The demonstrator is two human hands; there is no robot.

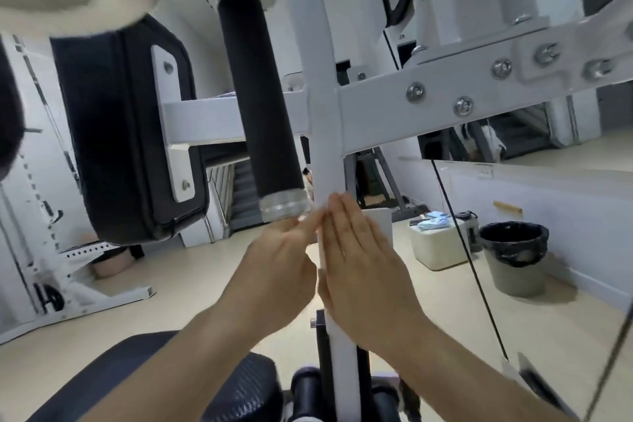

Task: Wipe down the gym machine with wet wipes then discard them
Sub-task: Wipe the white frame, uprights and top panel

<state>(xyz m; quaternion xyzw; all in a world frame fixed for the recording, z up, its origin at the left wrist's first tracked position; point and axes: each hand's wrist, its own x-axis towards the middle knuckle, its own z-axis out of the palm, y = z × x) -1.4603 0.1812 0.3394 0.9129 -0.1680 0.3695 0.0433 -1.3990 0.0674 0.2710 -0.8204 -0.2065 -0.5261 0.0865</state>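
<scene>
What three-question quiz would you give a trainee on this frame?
1. True or false: the bin has a black liner.
2. The left hand and right hand sit on either side of: A the white post; B the black back pad; C the floor.
3. Fill in: the black foam handle ends in a ___ cap.
Key: 1 true; 2 A; 3 silver.
</scene>
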